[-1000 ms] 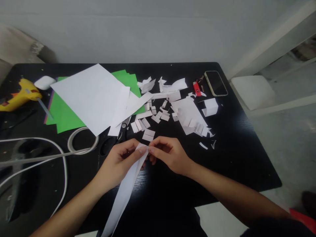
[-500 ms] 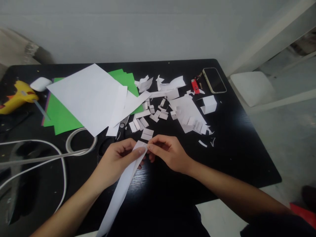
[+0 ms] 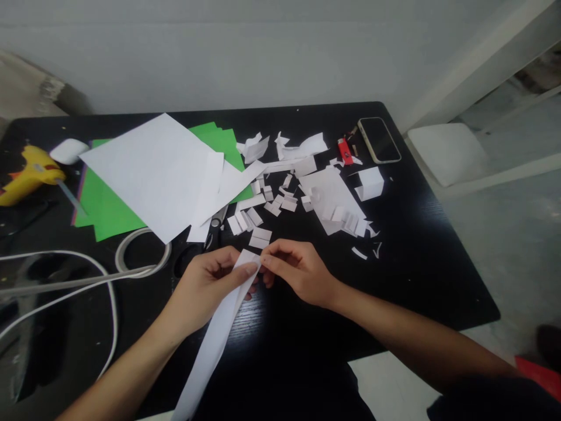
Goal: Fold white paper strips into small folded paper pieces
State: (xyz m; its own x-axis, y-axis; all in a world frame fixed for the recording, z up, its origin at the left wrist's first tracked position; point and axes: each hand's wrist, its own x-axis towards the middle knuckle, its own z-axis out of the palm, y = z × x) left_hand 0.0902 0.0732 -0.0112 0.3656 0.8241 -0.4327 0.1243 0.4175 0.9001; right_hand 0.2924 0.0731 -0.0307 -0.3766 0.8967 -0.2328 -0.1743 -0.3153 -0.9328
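A long white paper strip (image 3: 219, 318) slants from both hands down toward the bottom edge of the view; a lengthwise layer or fold shows near its top. My left hand (image 3: 208, 280) is closed on the strip, thumb on top and fingers behind. My right hand (image 3: 298, 272) pinches the strip's upper right corner between thumb and fingers. Just beyond the fingertips lies a small creased paper piece (image 3: 260, 237). Black-handled scissors (image 3: 214, 228) lie beyond my left hand, partly under paper.
White sheets (image 3: 162, 175) cover green paper (image 3: 114, 216) at left. A yellow glue gun (image 3: 37, 172), white cable (image 3: 114, 304) and tape-like ring (image 3: 121, 248) lie further left. Cut paper scraps (image 3: 287, 202) spread across the middle. A red lighter (image 3: 344, 152) and phone (image 3: 379, 140) sit at back right.
The hands and strip hold almost the same pose. The whole view has shifted very slightly, with table items a few pixels further left.
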